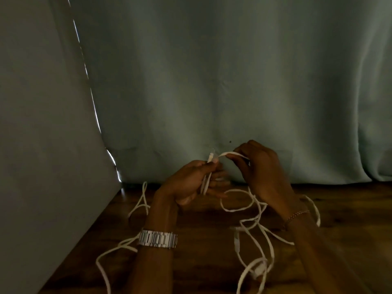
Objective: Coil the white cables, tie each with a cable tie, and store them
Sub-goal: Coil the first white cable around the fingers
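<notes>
A white cable (pixel 250 225) lies in loose tangled loops on the dark wooden table (pixel 201 262). My left hand (pixel 191 183) is raised above the table and grips one end of the cable, its plug poking up above my thumb and a couple of strands running down through my palm. My right hand (pixel 261 168), just to the right at the same height, pinches a loop of the same cable between thumb and fingers. More white cable (pixel 118 249) trails on the table under and left of my left forearm. No cable tie shows.
A pale green curtain (pixel 233 81) hangs right behind the table's back edge. A grey wall (pixel 42 145) borders the table on the left. I wear a metal watch (pixel 158 239) on the left wrist and a thin bracelet (pixel 297 215) on the right.
</notes>
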The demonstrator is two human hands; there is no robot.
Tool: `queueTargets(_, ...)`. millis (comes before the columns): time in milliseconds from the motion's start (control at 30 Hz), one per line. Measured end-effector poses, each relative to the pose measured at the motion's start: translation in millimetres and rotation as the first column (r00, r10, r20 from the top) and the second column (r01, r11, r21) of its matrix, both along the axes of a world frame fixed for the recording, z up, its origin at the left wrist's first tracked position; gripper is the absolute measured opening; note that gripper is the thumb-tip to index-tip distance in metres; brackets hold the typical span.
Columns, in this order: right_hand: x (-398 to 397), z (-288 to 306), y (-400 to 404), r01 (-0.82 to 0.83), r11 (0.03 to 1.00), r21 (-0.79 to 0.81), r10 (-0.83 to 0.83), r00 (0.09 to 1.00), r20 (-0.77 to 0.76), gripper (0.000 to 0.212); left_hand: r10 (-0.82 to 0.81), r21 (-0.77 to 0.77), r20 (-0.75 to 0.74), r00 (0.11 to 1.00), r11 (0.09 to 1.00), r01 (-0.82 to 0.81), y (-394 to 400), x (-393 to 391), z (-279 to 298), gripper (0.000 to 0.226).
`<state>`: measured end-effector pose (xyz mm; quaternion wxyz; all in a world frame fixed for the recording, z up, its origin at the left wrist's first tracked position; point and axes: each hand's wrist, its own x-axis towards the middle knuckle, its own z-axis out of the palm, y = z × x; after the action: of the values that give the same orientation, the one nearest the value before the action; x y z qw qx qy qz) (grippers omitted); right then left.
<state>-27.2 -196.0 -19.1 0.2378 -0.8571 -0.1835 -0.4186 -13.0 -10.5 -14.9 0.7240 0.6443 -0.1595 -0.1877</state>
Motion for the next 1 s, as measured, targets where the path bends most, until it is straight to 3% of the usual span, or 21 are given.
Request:
queueTargets(167, -29.3, 16.3, 19.8, -0.191, 0.975, 0.109, 0.197, 0.979, -0.046, 0.010, 0.147, -0.180, 0.041, 0.988, 0.974, -0.138, -6.2, 5.1, -1.1, 0.026)
queueTargets(300, -44.8, 19.7, 29.1, -0.366, 0.930, 0.040, 0.360, 0.879, -0.312, 0.016, 0.027, -0.322, 0.011, 1.000, 0.947, -0.022, 1.3, 11.9, -7.0, 0.069)
queueTargets(367, -45.7, 18.1, 30.3, -0.412, 0.911, -0.022, 0.358, 0.815, -0.455, 0.016, -0.057, -0.418, 0.015, 0.998, 0.907, 0.058, 3.6, 15.7, -6.6, 0.071)
queueTargets(500, -41.1, 16.0, 23.8, -0.447, 0.889, -0.104, 0.296, 0.730, -0.616, 0.020, -0.090, -0.557, 0.051, 0.995, 0.824, 0.104, 6.3, 14.3, -1.6, 0.055)
queueTargets(633, -35.5, 12.6, 15.9, -0.490, 0.869, -0.074, 0.286, 0.618, -0.733, 0.033, -0.043, -0.520, 0.145, 0.988, 0.847, 0.113, 8.7, 9.7, 3.5, 0.047)
queueTargets(733, -31.1, 8.2, 11.3, -0.498, 0.859, -0.116, 0.252, 0.610, -0.751, 0.020, 0.037, -0.434, 0.194, 0.980, 0.900, 0.052, 7.7, 1.7, 7.3, 0.034)
queueTargets(800, -25.2, 3.9, 9.1, -0.484, 0.858, -0.171, 0.212, 0.637, -0.742, 0.020, 0.085, -0.420, 0.206, 0.975, 0.907, 0.010, 6.2, -1.0, 7.0, 0.037)
queueTargets(1000, -2.3, -14.5, -1.0, -0.375, 0.900, -0.223, 0.150, 0.747, -0.648, 0.023, 0.000, -0.459, 0.208, 0.978, 0.883, 0.098, 4.9, -1.7, 4.3, 0.052)
